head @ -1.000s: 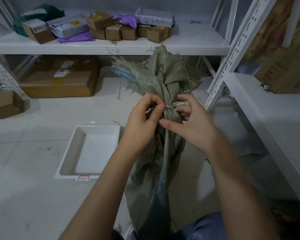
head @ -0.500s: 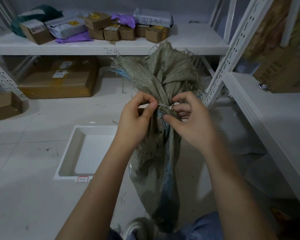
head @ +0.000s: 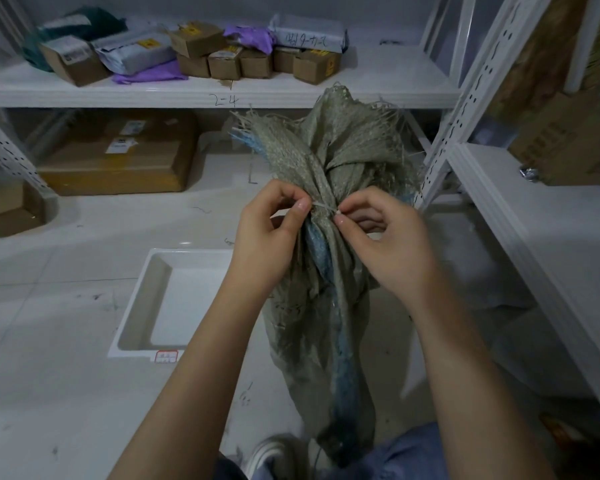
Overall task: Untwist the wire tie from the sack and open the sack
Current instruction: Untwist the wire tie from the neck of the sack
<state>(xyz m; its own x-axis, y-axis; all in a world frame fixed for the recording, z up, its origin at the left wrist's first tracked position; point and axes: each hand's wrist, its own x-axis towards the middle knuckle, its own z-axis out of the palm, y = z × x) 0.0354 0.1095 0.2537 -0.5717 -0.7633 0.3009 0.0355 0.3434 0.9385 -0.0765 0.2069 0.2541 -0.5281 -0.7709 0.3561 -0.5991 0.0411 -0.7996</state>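
Grey-green woven plastic sack: held upright above the floor, long axis vertical, frayed mouth pointing up. Thin pale wire tie: wrapped level around the gathered neck, each end pinched by left hand and right hand. White shallow tray: set on the floor, left.

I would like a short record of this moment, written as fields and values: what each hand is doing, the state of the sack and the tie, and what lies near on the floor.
left hand: pinches one end of the thin pale wire tie
right hand: pinches the other end
wire tie: stretched across the neck of the sack, not yet removed
grey-green woven sack: upright, neck bunched, frayed top fanned out, blue stripe down the front
sack state: closed
white rectangular plastic tray: on the floor, left of the sack
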